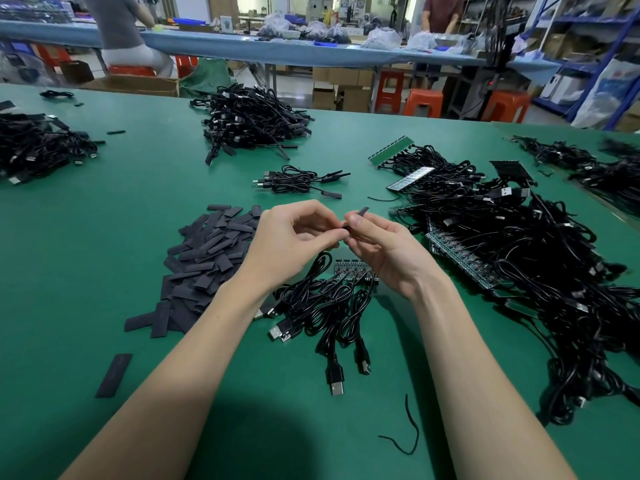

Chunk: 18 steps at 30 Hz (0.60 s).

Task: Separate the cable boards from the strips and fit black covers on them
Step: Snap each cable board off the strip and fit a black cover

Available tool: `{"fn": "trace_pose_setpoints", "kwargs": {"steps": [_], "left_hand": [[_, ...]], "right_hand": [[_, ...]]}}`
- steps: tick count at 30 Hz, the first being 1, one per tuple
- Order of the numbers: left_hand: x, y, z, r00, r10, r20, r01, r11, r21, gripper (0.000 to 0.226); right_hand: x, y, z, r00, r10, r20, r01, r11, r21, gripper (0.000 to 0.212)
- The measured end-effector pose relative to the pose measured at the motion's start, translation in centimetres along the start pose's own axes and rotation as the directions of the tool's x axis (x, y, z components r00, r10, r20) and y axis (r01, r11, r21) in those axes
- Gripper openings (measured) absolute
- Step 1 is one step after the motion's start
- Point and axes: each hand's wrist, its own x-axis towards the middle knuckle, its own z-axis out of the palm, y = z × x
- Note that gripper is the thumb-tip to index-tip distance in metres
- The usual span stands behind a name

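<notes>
Head view. Left hand (294, 237) and right hand (377, 244) meet above the green matte tabletop (104, 271), fingertips together. The right hand's grip pinches a flat black cover (362, 213), its free end poking up past the fingers; the left hand's grip pinches the other end, whatever it holds there hidden. Just below the hands: a short strip of cable boards (353, 268) with glossy coiled black cables (322, 303). Left of the left hand, a heap of flat matte black covers (207, 251). Right of the right hand, a tangled pile of cabled strips (512, 244).
</notes>
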Motion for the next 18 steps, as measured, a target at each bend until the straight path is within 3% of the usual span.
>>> {"fn": "trace_pose_setpoints", "kwargs": {"steps": [4, 11, 18], "left_hand": [[0.07, -0.12, -0.04, 0.999, -0.04, 0.013, 0.042, 0.995, -0.094, 0.011], [-0.17, -0.12, 0.19, 1.0, -0.008, 0.012, 0.009, 0.998, -0.067, 0.009], [-0.13, -0.08, 0.15, 1.0, 0.011, 0.0, -0.011, 1.0, -0.028, 0.008]], "right_hand": [[0.0, -0.2, -0.05, 1.0, -0.014, -0.002, 0.014, 1.0, 0.017, 0.024], [-0.27, -0.3, -0.16, 1.0, -0.012, 0.008, 0.012, 1.0, -0.006, 0.009], [-0.44, -0.29, 0.03, 0.999, -0.008, 0.04, 0.009, 1.0, -0.03, 0.008]]}}
